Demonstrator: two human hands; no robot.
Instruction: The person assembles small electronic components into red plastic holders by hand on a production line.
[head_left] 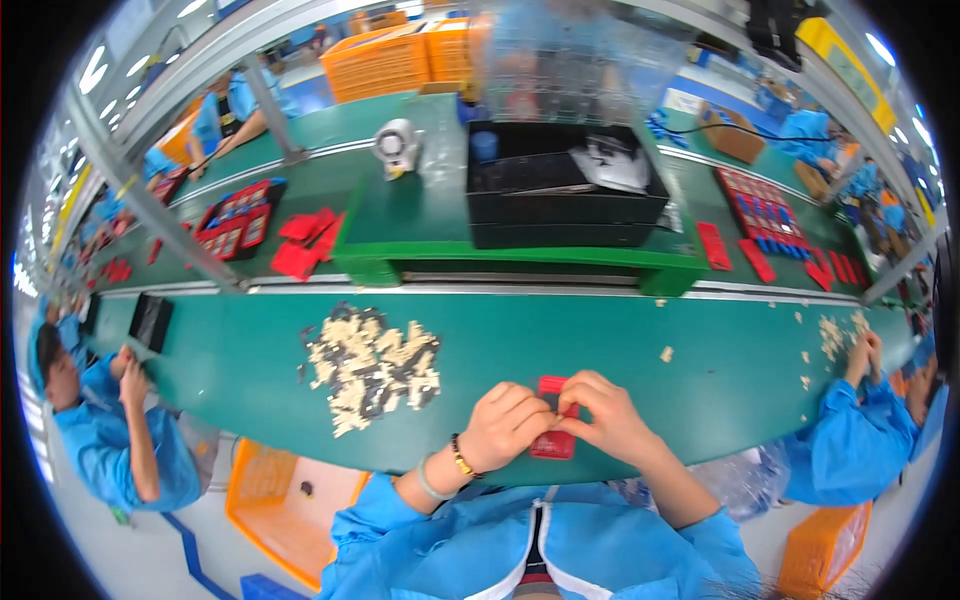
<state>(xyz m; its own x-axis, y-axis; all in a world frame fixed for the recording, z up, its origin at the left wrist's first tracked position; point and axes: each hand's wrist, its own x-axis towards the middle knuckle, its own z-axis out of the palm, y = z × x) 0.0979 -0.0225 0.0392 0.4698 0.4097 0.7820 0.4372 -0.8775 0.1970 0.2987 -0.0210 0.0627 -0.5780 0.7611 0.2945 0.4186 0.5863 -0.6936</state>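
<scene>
A flat red plastic piece (552,446) lies on the green bench in front of me, its middle hidden by my fingers. Over it, my left hand (507,425) is closed, fingers curled and the tips pinched together. My right hand (608,418) meets it from the other side, thumb and forefinger pinched. The two sets of fingertips nearly touch; whatever sits between them is too small to make out. To the left of my hands spreads a loose pile of small cream and dark pieces (372,365).
A black bin (565,215) holding bags stands on a raised green shelf (420,225) ahead. Red trays (240,220) with parts lie behind, left and right. An orange crate (270,510) sits below left. Co-workers sit at both sides (130,430), (850,430).
</scene>
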